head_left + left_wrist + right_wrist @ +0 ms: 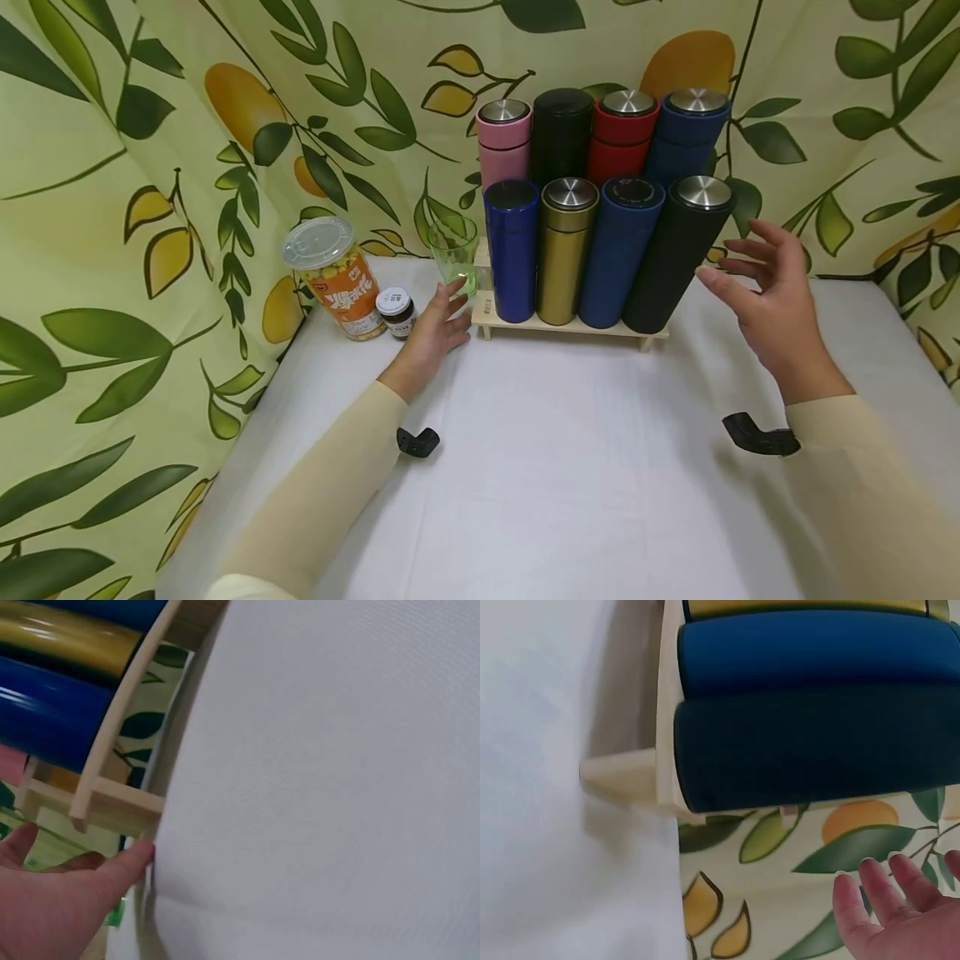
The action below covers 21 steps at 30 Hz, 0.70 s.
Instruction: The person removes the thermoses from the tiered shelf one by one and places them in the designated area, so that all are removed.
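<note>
A wooden two-tier rack (pixel 570 327) holds several upright thermos bottles in two rows. In the front row are a glossy blue bottle (pixel 513 258), a gold bottle (pixel 567 258), a matte blue bottle (pixel 618 258) and, at the right end, a black bottle (pixel 671 262). My left hand (pixel 431 337) is beside the rack's left end, in front of a green clear glass (pixel 453 242), its fingers relaxed and holding nothing. To the right of the black bottle, my right hand (pixel 776 304) is raised with fingers spread. The right wrist view shows a gap between those fingers (pixel 885 900) and the bottle.
Behind stand pink (pixel 504 150), black (pixel 561 137), red (pixel 622 142) and blue (pixel 686 137) bottles. Left of my left hand are a small dark jar (pixel 396 312) with a white lid and a snack tub (pixel 337 283). Leaf-patterned cloth (pixel 187 333) borders the white table (pixel 555 467).
</note>
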Each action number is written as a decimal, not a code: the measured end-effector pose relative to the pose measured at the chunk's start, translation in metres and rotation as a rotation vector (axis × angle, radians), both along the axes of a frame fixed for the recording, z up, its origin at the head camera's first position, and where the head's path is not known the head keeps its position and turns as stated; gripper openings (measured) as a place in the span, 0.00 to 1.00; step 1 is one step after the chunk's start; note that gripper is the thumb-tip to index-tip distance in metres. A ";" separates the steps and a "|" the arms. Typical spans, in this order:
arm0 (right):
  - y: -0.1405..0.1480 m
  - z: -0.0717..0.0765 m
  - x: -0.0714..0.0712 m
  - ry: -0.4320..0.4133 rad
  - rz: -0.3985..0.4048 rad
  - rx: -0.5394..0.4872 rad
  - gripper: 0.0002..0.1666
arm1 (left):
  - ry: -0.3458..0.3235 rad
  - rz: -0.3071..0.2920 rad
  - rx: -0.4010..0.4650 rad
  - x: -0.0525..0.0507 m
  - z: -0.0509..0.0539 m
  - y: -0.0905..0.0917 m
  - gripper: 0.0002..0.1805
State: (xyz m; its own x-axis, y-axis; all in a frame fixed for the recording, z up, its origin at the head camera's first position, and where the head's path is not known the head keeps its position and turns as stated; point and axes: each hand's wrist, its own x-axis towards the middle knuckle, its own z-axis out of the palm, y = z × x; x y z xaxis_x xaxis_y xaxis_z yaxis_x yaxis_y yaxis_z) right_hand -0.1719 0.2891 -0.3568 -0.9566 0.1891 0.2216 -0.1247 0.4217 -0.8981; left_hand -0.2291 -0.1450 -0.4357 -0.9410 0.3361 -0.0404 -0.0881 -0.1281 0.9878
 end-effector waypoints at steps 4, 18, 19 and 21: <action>-0.007 -0.005 -0.004 0.026 -0.002 -0.040 0.49 | -0.047 -0.002 0.067 -0.002 -0.009 0.010 0.51; -0.031 -0.019 -0.015 0.074 0.008 -0.087 0.47 | -0.065 0.180 0.025 -0.008 -0.026 0.028 0.27; -0.032 -0.020 -0.015 0.076 0.010 -0.089 0.46 | -0.058 0.191 0.020 -0.009 -0.028 0.028 0.27; -0.035 -0.021 -0.015 0.076 0.009 -0.092 0.46 | -0.047 0.210 0.010 -0.010 -0.031 0.029 0.26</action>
State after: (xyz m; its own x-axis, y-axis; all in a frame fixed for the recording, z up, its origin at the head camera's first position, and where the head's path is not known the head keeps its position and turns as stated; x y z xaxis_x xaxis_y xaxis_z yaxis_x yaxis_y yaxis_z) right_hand -0.1870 0.2545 -0.3780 -0.9394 0.2038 0.2757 -0.1972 0.3365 -0.9208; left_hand -0.2394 -0.1158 -0.4664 -0.9876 0.1330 -0.0839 -0.1048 -0.1584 0.9818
